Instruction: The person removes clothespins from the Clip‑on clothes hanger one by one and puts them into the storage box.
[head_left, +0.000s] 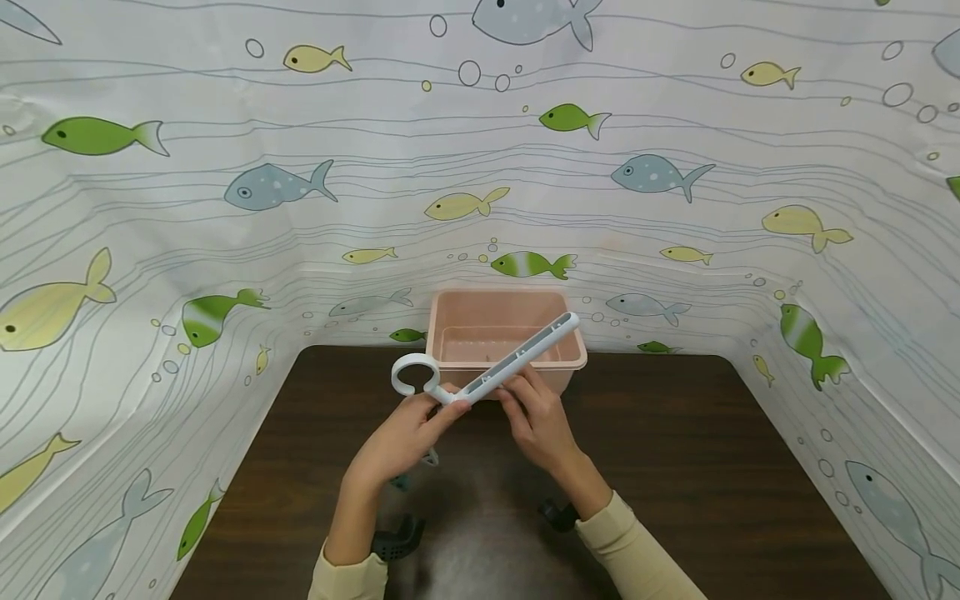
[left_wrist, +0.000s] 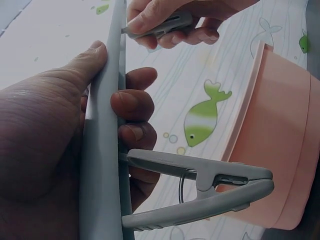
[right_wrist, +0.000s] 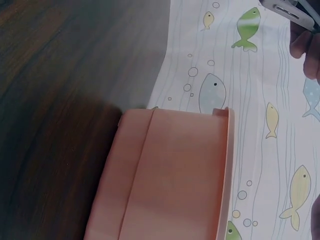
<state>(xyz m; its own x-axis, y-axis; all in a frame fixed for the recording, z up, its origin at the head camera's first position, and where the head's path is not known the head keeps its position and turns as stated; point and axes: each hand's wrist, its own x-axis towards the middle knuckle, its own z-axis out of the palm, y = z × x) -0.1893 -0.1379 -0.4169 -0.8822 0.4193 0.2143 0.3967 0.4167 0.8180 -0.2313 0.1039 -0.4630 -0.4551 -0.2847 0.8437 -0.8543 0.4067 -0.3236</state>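
Observation:
A pale grey plastic clip hanger, with a long slotted bar (head_left: 519,358) and an open ring hook (head_left: 399,367), is held up in front of the bin. My left hand (head_left: 401,442) grips the bar near the hook end, thumb on one side and fingers round the other. In the left wrist view, a grey clothespin (left_wrist: 195,209) juts from the bar below those fingers. My right hand (head_left: 543,427) is under the bar's middle, pinching another grey clothespin (left_wrist: 175,23) at the bar. Part of the hanger (right_wrist: 290,14) shows at the right wrist view's top corner.
A pink plastic bin (head_left: 566,364) stands at the back of the dark wooden table (head_left: 675,467), just behind the hanger. Fish-patterned white sheeting (head_left: 480,167) surrounds the table at the back and both sides. A small teal item (head_left: 400,482) shows beside my left wrist.

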